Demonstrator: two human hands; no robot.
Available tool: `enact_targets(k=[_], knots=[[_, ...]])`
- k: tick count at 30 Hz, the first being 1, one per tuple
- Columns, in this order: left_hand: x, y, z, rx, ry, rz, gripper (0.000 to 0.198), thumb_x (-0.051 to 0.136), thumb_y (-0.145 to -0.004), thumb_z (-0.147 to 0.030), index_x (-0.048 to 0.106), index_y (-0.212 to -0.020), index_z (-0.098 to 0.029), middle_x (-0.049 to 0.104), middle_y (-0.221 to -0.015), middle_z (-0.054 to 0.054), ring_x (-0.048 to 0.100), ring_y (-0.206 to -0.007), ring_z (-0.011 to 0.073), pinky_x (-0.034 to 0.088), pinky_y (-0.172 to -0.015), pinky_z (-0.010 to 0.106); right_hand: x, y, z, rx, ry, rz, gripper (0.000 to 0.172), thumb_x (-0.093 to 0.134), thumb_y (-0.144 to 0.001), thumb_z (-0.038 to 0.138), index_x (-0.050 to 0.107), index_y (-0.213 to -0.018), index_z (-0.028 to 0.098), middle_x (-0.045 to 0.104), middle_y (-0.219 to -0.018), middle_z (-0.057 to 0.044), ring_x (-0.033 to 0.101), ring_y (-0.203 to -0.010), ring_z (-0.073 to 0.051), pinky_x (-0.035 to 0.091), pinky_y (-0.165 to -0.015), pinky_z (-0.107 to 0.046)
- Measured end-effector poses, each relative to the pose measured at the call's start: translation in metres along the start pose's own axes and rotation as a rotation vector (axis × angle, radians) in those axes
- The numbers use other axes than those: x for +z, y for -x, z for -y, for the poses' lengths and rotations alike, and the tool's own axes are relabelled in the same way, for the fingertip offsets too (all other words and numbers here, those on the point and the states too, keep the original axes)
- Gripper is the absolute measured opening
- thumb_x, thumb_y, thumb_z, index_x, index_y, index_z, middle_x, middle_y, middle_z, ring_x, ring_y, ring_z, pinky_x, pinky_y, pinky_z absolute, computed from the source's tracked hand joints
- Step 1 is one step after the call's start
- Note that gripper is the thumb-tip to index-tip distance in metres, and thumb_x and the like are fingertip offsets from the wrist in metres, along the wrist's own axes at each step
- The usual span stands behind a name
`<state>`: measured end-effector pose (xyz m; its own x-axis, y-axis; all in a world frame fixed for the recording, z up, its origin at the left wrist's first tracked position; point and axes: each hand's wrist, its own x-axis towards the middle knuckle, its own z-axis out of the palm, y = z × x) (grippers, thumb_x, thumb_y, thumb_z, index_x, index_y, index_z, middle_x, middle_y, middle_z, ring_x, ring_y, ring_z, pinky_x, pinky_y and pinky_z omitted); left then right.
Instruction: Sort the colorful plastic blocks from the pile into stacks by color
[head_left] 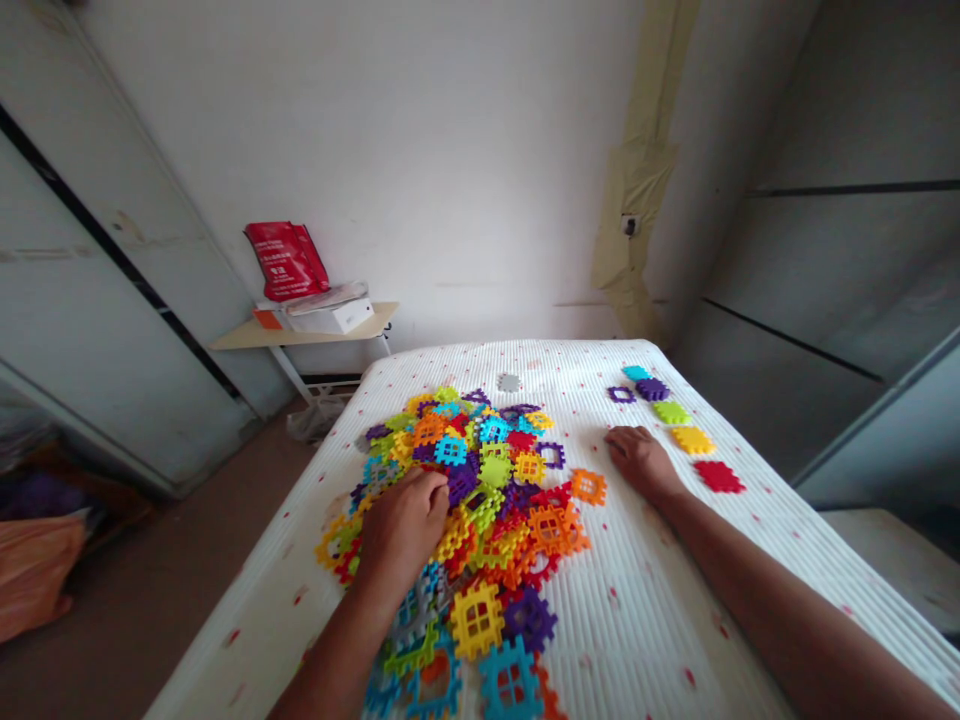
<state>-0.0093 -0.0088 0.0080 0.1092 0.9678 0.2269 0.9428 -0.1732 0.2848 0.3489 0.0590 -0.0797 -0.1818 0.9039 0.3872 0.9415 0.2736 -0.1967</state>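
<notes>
- The left hand [403, 530] is pressing on the middle of the pile of plastic interlocking tiles [480, 560]. Its fingers [429, 490] are curled downward over the pieces, and the fingertips are hidden, so one cannot tell if they are grasping a tile or only touching.
- The right hand [641, 463] lies on the mattress cover [637, 620], to the right of the pile. Its fingers [619, 443] are released and loosely bent, and no piece is seen in them.
- The pile has many colours: orange, yellow, green, blue, purple and red. It lies on the near half of the mattress, and some tiles reach the near edge of the picture.
- An orange tile [589, 487] lies just at the pile's right side, near the right hand.
- Beyond the right hand, separate tiles lie apart from the pile: a teal tile [637, 373], a purple tile [652, 389], a purple outline tile [620, 394], a green tile [672, 412], a yellow tile [692, 440] and a red tile [718, 476].
- A grey tile [508, 382] lies alone, beyond the pile.
- Behind the mattress, a small shelf [352, 325] carries a red bag [286, 260] and a white box [330, 316].
</notes>
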Motion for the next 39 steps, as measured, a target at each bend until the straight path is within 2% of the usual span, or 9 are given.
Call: enact_targets(k=[4,7,11,15,20,23,27,32,39], knots=[[0.000,-0.003,0.010,-0.121,0.380,-0.128,0.027,0.047,-0.081,-0.035,0.068,-0.089,-0.020,0.071,-0.090,0.004,0.064,-0.086,0.0203,0.046,-0.079,0.030,-0.002,0.000,0.002,0.003,0.003,-0.001,0.025,0.041,-0.084,0.016,0.066,-0.086,0.016,0.067,-0.095,-0.009,0.057,-0.091,-0.019,0.042,-0.082,-0.029],[0.004,-0.001,0.012,-0.162,0.666,-0.148,0.026,0.055,-0.076,-0.037,0.068,-0.088,-0.018,0.071,-0.082,0.003,0.065,-0.079,0.0193,0.049,-0.074,0.028,-0.002,0.000,0.001,0.007,0.002,0.004,0.025,0.042,-0.083,0.016,0.066,-0.085,0.016,0.067,-0.095,-0.009,0.057,-0.092,-0.020,0.043,-0.083,-0.029],[0.013,0.004,0.007,-0.119,0.813,-0.192,0.020,0.059,-0.074,-0.032,0.067,-0.083,-0.017,0.069,-0.075,0.001,0.063,-0.068,0.0155,0.049,-0.064,0.024,0.003,-0.001,-0.001,0.055,-0.097,-0.037,0.025,0.043,-0.079,0.017,0.067,-0.087,0.017,0.068,-0.094,-0.009,0.059,-0.092,-0.020,0.045,-0.084,-0.032],[0.022,0.007,-0.001,0.057,0.684,-0.311,0.011,0.059,-0.076,-0.026,0.067,-0.079,-0.019,0.068,-0.072,-0.001,0.063,-0.067,0.0127,0.049,-0.066,0.022,0.003,-0.002,0.018,0.083,-0.343,-0.114,0.026,0.045,-0.080,0.025,0.066,-0.092,0.018,0.068,-0.091,-0.008,0.062,-0.083,-0.019,0.049,-0.078,-0.034],[0.027,0.011,-0.007,0.299,0.507,-0.424,0.009,0.056,-0.079,-0.016,0.065,-0.078,-0.019,0.069,-0.074,-0.001,0.064,-0.068,0.0102,0.049,-0.068,0.018,-0.017,-0.002,0.078,-0.005,-0.652,-0.039,0.027,0.050,-0.083,0.035,0.065,-0.099,0.018,0.067,-0.087,-0.006,0.062,-0.071,-0.016,0.050,-0.066,-0.029],[0.028,0.013,-0.008,0.391,0.425,-0.469,0.009,0.056,-0.079,-0.013,0.063,-0.080,-0.019,0.069,-0.077,-0.001,0.065,-0.071,0.0097,0.050,-0.070,0.018,-0.032,0.001,0.116,-0.116,-0.749,0.021,0.033,0.056,-0.081,0.038,0.062,-0.106,0.018,0.065,-0.098,-0.008,0.062,-0.081,-0.017,0.050,-0.072,-0.030],[0.027,0.013,-0.009,0.488,0.341,-0.500,0.010,0.058,-0.079,-0.011,0.062,-0.083,-0.019,0.069,-0.078,0.000,0.065,-0.074,0.0099,0.049,-0.074,0.018,-0.041,0.006,0.152,-0.230,-0.728,0.065,0.054,0.068,-0.073,0.041,0.055,-0.119,0.018,0.059,-0.114,-0.011,0.056,-0.104,-0.023,0.046,-0.088,-0.037],[0.027,0.014,-0.010,0.567,0.277,-0.529,0.011,0.059,-0.079,-0.012,0.062,-0.087,-0.019,0.069,-0.081,0.001,0.066,-0.077,0.0106,0.049,-0.078,0.019,-0.037,0.004,0.169,-0.220,-0.665,0.097,0.064,0.071,-0.070,0.039,0.050,-0.125,0.016,0.055,-0.118,-0.013,0.052,-0.109,-0.024,0.044,-0.091,-0.037],[0.024,0.013,-0.017,0.620,0.268,-0.561,0.009,0.056,-0.081,-0.013,0.062,-0.084,-0.018,0.069,-0.078,0.002,0.066,-0.074,0.0104,0.050,-0.076,0.017,-0.034,0.001,0.170,-0.232,-0.668,0.051,0.058,0.069,-0.073,0.037,0.050,-0.124,0.017,0.056,-0.115,-0.012,0.052,-0.107,-0.023,0.043,-0.091,-0.036]])
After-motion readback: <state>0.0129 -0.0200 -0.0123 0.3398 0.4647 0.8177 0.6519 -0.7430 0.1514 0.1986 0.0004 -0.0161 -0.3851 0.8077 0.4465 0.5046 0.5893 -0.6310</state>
